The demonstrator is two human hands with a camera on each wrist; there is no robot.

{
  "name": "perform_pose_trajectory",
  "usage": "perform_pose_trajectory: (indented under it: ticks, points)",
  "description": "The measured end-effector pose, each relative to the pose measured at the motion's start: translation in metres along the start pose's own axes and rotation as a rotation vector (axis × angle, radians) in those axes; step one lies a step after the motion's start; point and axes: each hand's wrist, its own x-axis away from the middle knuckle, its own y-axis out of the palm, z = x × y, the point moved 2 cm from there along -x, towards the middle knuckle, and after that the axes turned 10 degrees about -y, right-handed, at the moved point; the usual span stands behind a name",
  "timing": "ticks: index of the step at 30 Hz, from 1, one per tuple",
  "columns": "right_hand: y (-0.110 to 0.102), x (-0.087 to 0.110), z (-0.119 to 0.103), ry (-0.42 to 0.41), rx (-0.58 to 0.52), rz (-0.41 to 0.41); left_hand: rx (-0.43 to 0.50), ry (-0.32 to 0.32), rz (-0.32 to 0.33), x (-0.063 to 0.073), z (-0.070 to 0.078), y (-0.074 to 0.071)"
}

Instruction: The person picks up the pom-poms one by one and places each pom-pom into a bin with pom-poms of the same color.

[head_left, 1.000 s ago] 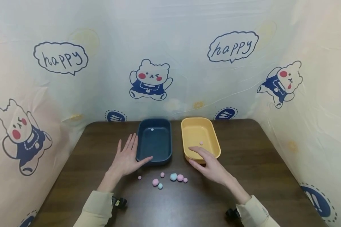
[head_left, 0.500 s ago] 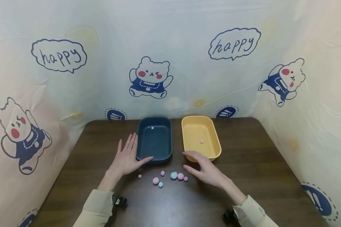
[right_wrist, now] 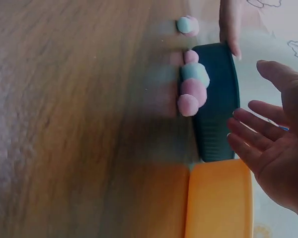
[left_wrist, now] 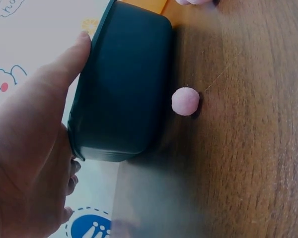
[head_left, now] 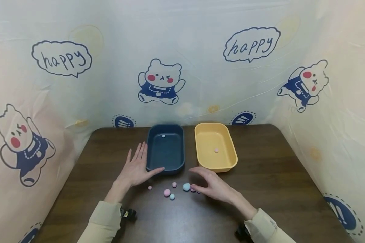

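My left hand (head_left: pixel 136 168) is spread at the near left corner of the dark blue box (head_left: pixel 182 158), fingers along its side and thumb at the near rim. Short of the yellow box (head_left: pixel 233 162), my right hand (head_left: pixel 214 184) hovers with thumb and fingers apart, holding nothing. Beneath it, two pink pom-poms are partly hidden by the thumb, beside a light blue pom-pom (head_left: pixel 186 187). Farther left lie a large pink pom-pom (head_left: pixel 166 192), a smaller light blue pom-pom (head_left: pixel 172 196) and two small pink ones. In the right wrist view, a pink pom-pom (right_wrist: pixel 188 105) ends the row.
One small pale ball (head_left: pixel 163 136) lies inside the blue box, and a small pink ball (head_left: pixel 216 150) inside the yellow one. Both boxes stand at the back of the brown wooden table (head_left: pixel 261 162). Behind rises a printed cloth (head_left: pixel 200 67).
My right hand has moved left and slightly nearer, from over the yellow box's near edge to above the row of pom-poms. My left hand has stayed at the blue box.
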Motion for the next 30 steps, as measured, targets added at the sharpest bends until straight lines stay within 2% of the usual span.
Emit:
perform_pose_trajectory:
  ticks: [5,13,21,30]
  points:
    - [0.006,-0.004,0.005,0.018,-0.018,-0.045,-0.006,-0.001,-0.001,0.000,-0.001,0.001]
    - [0.016,-0.008,0.009,-0.038,0.052,-0.074,-0.007,0.001,0.001,-0.001,-0.001,0.002]
    - [0.023,-0.010,0.011,-0.038,0.044,-0.102,-0.018,-0.006,-0.003,0.000,0.000,0.002]
    - [0.027,-0.013,0.011,-0.063,0.090,-0.122,-0.027,-0.012,-0.006,0.000,0.001,0.000]
